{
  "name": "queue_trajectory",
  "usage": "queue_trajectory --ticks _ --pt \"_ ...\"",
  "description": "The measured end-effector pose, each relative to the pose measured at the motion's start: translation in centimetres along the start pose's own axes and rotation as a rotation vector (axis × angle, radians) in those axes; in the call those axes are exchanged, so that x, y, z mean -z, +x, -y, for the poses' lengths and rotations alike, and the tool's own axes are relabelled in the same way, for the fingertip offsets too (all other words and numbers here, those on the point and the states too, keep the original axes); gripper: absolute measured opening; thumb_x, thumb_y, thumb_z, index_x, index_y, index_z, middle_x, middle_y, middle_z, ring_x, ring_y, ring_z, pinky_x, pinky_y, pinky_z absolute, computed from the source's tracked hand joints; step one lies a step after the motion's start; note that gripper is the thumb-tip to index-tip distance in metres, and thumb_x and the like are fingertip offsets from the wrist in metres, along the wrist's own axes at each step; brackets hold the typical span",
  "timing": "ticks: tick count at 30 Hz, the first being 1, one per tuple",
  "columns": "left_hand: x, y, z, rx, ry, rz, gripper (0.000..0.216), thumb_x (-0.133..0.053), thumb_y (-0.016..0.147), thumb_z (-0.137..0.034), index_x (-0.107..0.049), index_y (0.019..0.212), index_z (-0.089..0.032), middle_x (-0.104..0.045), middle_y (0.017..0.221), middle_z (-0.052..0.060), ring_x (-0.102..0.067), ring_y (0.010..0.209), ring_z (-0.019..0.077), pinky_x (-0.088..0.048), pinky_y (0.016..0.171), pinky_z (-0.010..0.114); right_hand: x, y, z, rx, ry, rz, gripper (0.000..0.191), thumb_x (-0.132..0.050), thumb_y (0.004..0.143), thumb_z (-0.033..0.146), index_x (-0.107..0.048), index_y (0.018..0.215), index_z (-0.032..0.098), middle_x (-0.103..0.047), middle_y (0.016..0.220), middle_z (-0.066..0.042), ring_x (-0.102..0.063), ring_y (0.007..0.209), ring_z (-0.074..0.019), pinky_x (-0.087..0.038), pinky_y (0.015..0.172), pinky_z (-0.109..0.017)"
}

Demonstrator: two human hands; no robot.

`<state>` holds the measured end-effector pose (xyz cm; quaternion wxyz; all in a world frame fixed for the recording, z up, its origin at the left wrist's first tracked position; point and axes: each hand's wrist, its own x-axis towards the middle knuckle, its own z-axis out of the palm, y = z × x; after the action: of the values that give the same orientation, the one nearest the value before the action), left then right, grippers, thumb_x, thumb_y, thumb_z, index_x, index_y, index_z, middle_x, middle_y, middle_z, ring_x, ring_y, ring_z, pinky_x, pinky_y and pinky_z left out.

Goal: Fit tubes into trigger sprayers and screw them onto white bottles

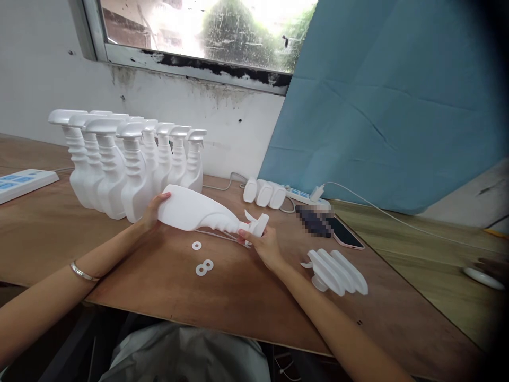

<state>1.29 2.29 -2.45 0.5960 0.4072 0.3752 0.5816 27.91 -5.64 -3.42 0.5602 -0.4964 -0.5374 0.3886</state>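
A white spray bottle [194, 209] lies sideways in the air above the brown table, its base to the left and its neck to the right. Around the base end, my left hand [153, 210] is closed. My right hand [264, 244] grips the white trigger sprayer [258, 225] at the neck, with the trigger lever pointing up and left. Whether the sprayer is screwed tight I cannot tell. A thin white tube shows below the bottle. Under it on the table lie a white washer [196, 245] and two overlapping washers [204, 267].
Several capped spray bottles [133, 185] stand at the left. White sprayer parts [338, 271] lie at the right, and three white pieces [263, 194] sit at the back. A phone [347, 233] and power strips [27, 183] are also on the table [246, 297].
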Motion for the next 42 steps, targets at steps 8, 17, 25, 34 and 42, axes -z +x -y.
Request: queue_trajectory --ticks 8,17,25,34,42 --pt "0.1 0.1 0.1 -0.033 -0.015 -0.008 0.043 -0.063 0.06 -0.036 -0.056 0.092 -0.008 -0.067 0.068 0.005 -0.063 0.065 0.0207 -0.047 0.051 0.022 0.0 0.2 -0.2 -0.048 0.11 0.023 0.034 -0.075 0.054 0.035 -0.059 0.077 0.015 -0.064 0.055 0.001 -0.059 0.049 -0.0158 -0.049 0.053 -0.029" --pt "0.3 0.2 0.2 -0.102 0.015 0.001 0.045 -0.062 0.06 -0.037 -0.058 0.094 -0.009 -0.067 0.071 0.005 -0.062 0.066 0.0199 -0.043 0.05 0.021 0.2 0.5 -0.6 -0.072 0.136 0.026 0.035 -0.073 0.057 0.038 -0.059 0.079 0.014 -0.065 0.058 -0.001 -0.061 0.049 -0.0175 -0.05 0.05 -0.03" --pt "0.5 0.4 0.3 -0.191 0.059 0.02 0.04 -0.061 0.062 -0.039 -0.058 0.089 -0.01 -0.061 0.059 0.001 -0.056 0.054 0.0162 -0.04 0.049 0.022 0.2 0.4 -0.5 -0.086 0.155 0.021 0.038 -0.073 0.056 0.042 -0.061 0.077 0.012 -0.066 0.06 -0.003 -0.062 0.051 -0.0171 -0.052 0.051 -0.029" --pt "0.8 0.4 0.3 -0.319 0.104 0.055 0.036 -0.062 0.063 -0.037 -0.058 0.088 -0.012 -0.056 0.062 -0.001 -0.046 0.052 0.01 -0.034 0.046 0.019 0.0 0.3 -0.4 -0.136 0.192 -0.006 0.041 -0.061 0.066 0.053 -0.059 0.073 0.012 -0.063 0.053 -0.003 -0.058 0.041 -0.0145 -0.05 0.039 -0.025" --pt "0.8 1.0 0.6 -0.268 0.231 0.066 0.037 -0.057 0.066 -0.044 -0.057 0.085 -0.013 -0.057 0.061 0.001 -0.052 0.053 0.0157 -0.039 0.047 0.024 -0.2 0.4 -0.5 -0.151 0.159 -0.04 0.038 -0.061 0.067 0.051 -0.058 0.073 0.013 -0.064 0.053 -0.004 -0.057 0.039 -0.0145 -0.049 0.038 -0.025"
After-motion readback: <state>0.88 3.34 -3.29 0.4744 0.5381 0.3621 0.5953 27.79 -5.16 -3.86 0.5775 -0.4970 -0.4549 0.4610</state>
